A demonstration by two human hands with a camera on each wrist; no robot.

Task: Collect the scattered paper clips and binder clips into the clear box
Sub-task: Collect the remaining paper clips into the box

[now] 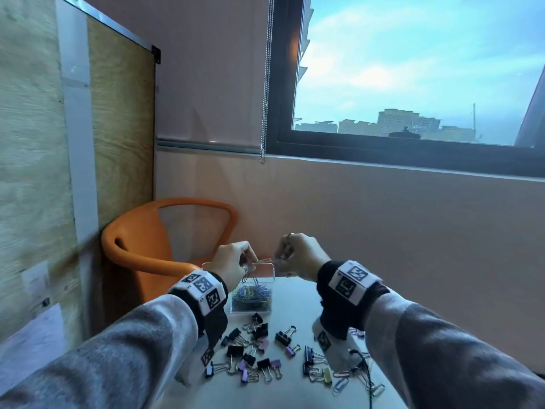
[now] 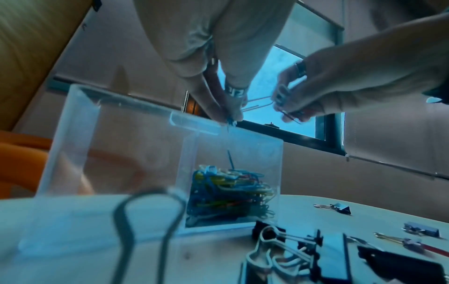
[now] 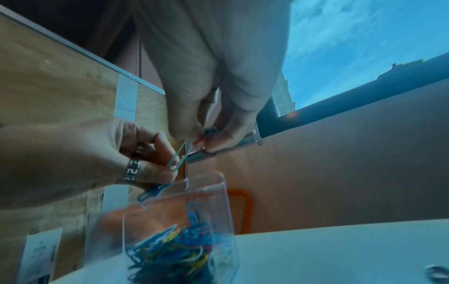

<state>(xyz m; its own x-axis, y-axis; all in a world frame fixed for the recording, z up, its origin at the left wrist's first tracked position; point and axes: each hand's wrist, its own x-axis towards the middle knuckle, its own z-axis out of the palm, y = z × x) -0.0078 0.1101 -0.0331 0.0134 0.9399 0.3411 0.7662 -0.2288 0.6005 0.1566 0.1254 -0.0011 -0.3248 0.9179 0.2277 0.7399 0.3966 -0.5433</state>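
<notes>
- We cannot count the paper clips [image 3: 170, 251] heaped in the clear box [image 2: 233, 146]; through its wall they blur into one tangle.
- The left hand [image 1: 233, 262] covers the near rim of the clear box in the head view, and how many clips its fingertips pinch stays unclear.
- Just right of the clear box, the right hand [image 3: 213, 107] hides most of the clips it pinches.
- Nearer us than the clear box, binder clips [image 1: 259, 354] lie partly under both wrists; in the left wrist view one is cut off by the lower edge.
</notes>
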